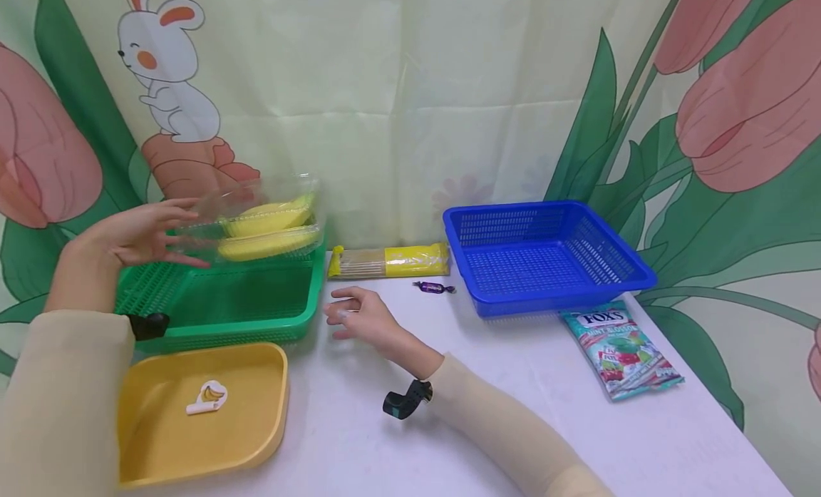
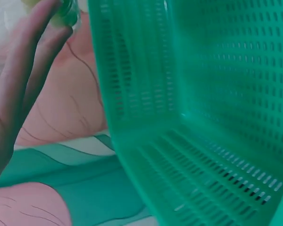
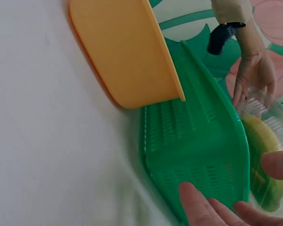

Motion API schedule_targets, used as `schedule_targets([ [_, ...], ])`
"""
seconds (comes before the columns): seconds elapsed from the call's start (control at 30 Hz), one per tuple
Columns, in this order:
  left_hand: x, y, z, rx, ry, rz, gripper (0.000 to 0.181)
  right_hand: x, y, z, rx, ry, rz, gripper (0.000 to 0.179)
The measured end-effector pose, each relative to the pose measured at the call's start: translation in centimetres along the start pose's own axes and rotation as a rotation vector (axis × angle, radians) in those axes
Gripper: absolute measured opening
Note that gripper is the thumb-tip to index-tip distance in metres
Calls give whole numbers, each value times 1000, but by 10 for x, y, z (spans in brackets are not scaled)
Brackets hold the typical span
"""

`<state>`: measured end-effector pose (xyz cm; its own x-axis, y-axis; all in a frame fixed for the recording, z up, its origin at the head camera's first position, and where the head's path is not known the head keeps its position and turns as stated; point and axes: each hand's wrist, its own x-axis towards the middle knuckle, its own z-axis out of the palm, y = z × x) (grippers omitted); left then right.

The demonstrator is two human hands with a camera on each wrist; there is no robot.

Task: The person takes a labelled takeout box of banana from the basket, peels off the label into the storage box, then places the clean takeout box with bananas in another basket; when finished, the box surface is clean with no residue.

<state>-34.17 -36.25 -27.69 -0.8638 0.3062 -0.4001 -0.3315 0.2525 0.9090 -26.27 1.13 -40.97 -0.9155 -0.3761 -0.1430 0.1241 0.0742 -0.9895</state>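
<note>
A: Where is the clear box [image 1: 269, 222] of yellow cakes?
B: Over the far rim of the green basket [image 1: 224, 301], at ten o'clock on the table [image 1: 359, 440]. The left hand [image 1: 137, 233] touches its left end, fingers straight and spread.
A: The right hand [image 1: 359, 317]?
B: Relaxed, holding nothing, just right of the green basket, hovering over the table.

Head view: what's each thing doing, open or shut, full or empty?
Clear box: shut, yellow food inside, over green basket.
Green basket: nothing seen on its floor.
Blue basket: empty.
Yellow tray: holds banana sticker.
Candy bag: flat.
Left hand: open.
Right hand: open.
</note>
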Motion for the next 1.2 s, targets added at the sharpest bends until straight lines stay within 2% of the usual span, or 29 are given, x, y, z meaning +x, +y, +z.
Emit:
schedule_targets([
  [0.13, 5, -8, -14, -21, -5, -10, 79, 5, -2, 9, 31, 14, 7, 56],
  [0.33, 5, -27, -32, -216, -41, -25, 80, 10, -4, 24, 107, 35, 26, 57],
  [0.43, 6, -35, -38, -265, -62, -11, 80, 12, -5, 29, 139, 46, 24, 54],
  [0.57, 10, -40, -39, -228, -63, -2, 79, 16, -4, 33, 158, 56, 15, 50],
  [0.8, 20, -47, -38, -144, -33, -52, 78, 20, 2, 35, 148, 69, 6, 47],
  [0.93, 22, -54, -38, -120, -47, -69, 78, 19, 1, 36, 162, 75, 3, 43],
  [1.2, 21, -62, -34, -83, -25, -72, 77, 19, -2, 38, 158, 56, -2, 41],
])
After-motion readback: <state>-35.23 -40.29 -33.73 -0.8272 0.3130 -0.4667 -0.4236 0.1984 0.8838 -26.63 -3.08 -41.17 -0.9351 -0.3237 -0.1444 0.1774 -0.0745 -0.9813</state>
